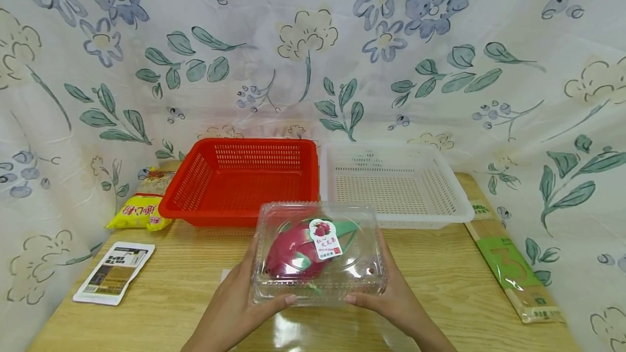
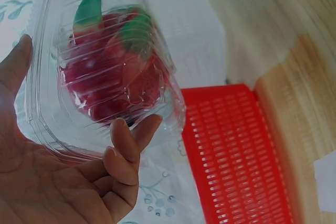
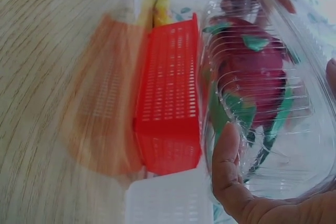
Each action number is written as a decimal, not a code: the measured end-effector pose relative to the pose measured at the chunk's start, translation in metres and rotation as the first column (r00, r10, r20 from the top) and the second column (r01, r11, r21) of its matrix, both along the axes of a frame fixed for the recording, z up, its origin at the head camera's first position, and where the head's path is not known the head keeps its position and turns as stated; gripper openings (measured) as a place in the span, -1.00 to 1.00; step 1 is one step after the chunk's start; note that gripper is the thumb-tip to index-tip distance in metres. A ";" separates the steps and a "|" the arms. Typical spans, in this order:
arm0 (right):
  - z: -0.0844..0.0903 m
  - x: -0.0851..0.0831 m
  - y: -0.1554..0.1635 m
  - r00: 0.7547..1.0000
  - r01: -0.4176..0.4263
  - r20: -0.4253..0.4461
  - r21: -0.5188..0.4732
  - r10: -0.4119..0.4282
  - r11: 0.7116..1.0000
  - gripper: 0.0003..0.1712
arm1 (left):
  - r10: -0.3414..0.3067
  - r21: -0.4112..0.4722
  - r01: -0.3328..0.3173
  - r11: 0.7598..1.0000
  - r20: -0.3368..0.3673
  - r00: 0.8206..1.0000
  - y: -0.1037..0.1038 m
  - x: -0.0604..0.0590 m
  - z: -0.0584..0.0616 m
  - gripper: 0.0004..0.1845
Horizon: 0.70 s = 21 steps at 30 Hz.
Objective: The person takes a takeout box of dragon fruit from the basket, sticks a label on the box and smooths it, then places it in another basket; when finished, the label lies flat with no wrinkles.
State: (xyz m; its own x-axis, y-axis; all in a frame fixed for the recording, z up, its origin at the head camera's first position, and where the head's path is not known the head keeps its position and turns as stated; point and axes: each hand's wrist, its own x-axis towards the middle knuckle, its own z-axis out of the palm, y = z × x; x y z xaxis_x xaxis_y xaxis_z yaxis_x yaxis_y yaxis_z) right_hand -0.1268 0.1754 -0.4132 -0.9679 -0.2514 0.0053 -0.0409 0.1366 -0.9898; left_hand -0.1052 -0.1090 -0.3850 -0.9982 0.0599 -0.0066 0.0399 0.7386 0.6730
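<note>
A clear plastic clamshell box (image 1: pixel 359 284) is held up over the front of the table, its lid closed. Inside lies a pink-red dragon fruit (image 1: pixel 293 249) with green scales; a white sticker (image 1: pixel 325 240) with Chinese print is on the lid. My left hand (image 1: pixel 244 292) grips the box's left end, thumb along the near edge and fingers curled under, as the left wrist view shows. The right hand (image 1: pixel 391 292) grips the opposite end likewise, its fingertips (image 3: pixel 228 142) against the box's underside.
Behind the box, a red basket (image 1: pixel 239 216) stands beside a white basket (image 1: pixel 398 219). Left are a yellow bag (image 1: pixel 139 212) and a flat white pouch (image 1: pixel 114 273). A long green-labelled packet (image 1: pixel 511 265) lies along the right edge. A floral curtain (image 1: pixel 274 113) hangs behind.
</note>
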 end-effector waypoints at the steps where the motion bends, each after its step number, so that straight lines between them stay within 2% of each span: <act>1: 0.000 0.000 0.000 1.000 0.005 0.000 0.006 -0.005 1.000 0.47 | 0.000 0.003 0.000 1.000 -0.003 1.000 0.000 0.000 0.000 0.29; 9: 0.002 -0.001 0.001 1.000 0.015 0.009 0.005 -0.015 1.000 0.48 | 0.001 0.015 -0.002 1.000 0.006 1.000 0.002 -0.001 0.000 0.30; 21: 0.004 -0.001 0.004 1.000 0.018 0.004 0.045 -0.018 0.999 0.49 | -0.013 0.035 0.014 0.999 -0.047 0.999 0.004 -0.002 0.002 0.27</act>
State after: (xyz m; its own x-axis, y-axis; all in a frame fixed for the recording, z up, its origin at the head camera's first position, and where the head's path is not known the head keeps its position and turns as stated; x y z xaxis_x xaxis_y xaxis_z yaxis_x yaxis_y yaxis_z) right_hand -0.1277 0.1799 -0.4089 -0.9723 -0.2335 -0.0102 -0.0333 0.1818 -0.9828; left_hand -0.1075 -0.1054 -0.3833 -0.9965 0.0726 0.0419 0.0813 0.7137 0.6957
